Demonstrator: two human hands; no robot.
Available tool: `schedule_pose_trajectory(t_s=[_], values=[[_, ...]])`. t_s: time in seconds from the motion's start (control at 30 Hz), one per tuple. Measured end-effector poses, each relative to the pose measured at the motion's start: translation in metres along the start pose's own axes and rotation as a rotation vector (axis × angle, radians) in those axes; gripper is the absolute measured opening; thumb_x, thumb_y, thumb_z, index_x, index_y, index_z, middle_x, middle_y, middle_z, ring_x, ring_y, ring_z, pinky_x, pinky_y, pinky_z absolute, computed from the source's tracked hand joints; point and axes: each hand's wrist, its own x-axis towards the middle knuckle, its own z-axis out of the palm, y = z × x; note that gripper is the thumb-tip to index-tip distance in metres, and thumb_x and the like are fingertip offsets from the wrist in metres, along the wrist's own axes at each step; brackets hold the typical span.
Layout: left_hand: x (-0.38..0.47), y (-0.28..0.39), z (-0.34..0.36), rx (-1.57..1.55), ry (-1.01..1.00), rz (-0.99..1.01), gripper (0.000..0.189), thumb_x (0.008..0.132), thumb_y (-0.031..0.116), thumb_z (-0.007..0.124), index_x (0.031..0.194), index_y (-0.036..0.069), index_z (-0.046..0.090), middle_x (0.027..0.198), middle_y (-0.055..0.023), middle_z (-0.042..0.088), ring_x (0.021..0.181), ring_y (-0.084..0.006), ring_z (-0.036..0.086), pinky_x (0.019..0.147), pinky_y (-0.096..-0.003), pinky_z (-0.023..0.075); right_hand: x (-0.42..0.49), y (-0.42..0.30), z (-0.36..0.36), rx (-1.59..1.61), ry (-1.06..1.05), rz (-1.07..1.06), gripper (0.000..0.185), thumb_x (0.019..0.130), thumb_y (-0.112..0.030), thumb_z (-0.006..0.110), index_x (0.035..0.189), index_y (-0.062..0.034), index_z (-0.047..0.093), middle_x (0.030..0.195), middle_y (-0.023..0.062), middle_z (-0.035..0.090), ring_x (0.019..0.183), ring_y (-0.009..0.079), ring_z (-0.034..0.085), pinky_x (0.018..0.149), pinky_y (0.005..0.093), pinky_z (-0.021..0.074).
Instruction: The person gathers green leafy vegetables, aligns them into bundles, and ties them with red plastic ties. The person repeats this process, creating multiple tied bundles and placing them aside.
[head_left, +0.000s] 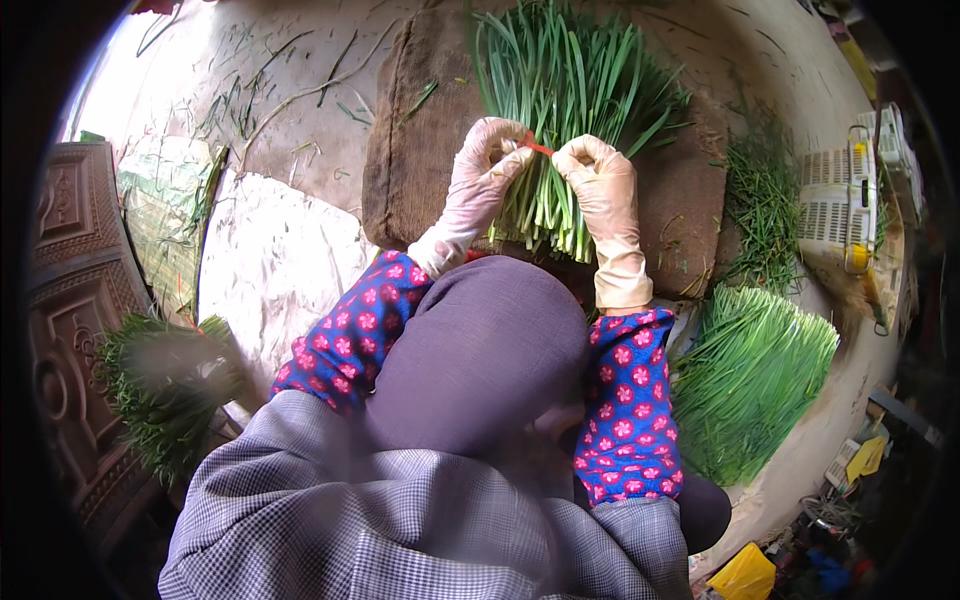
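A bunch of green garlic chives (574, 82) lies on a brown burlap-covered pad (420, 150), with its pale cut ends toward me. Across the stems runs a red tie (538, 146), stretched between my two hands. My left hand (487, 161), in a thin whitish glove, pinches the tie's left end. The right end is pinched by my gloved right hand (600, 176). Both hands rest close against or just above the stems; exact contact cannot be told. Where the tie passes underneath the bunch is hidden.
To my right lies a large pile of chives (757, 382), with loose trimmings (765, 202) beyond it near a white plastic crate (836, 195). A tied chive bundle (169, 390) sits at left, near a carved brown panel (82, 300). White sheeting (277, 262) covers floor at left.
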Motion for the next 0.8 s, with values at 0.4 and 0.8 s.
schedule_pose_trajectory(t_s=[0.4,0.8], values=[[-0.001,0.0,0.009,-0.179,0.082,-0.025,0.028,0.086,-0.002,0.065,0.107,0.008,0.05,0.097,-0.0002,0.055,0.086,-0.0076,0.053,0.082,-0.0228,0.0454,0.0,-0.015,0.008,-0.365,0.114,-0.009,0.012,0.077,-0.02,0.069,0.074,-0.0094,0.063,0.067,0.0068,0.064,0.064,0.0238,0.064,0.059,0.0343,0.0475],[-0.004,0.006,0.01,0.01,-0.042,-0.044,0.032,0.089,0.002,0.063,0.118,0.004,0.049,0.104,-0.0026,0.058,0.094,-0.01,0.056,0.089,-0.0265,0.0456,-0.001,-0.009,0.007,-0.327,0.063,-0.084,0.013,0.081,-0.018,0.069,0.078,-0.008,0.061,0.071,0.0064,0.063,0.066,0.0233,0.062,0.061,0.0344,0.0467]])
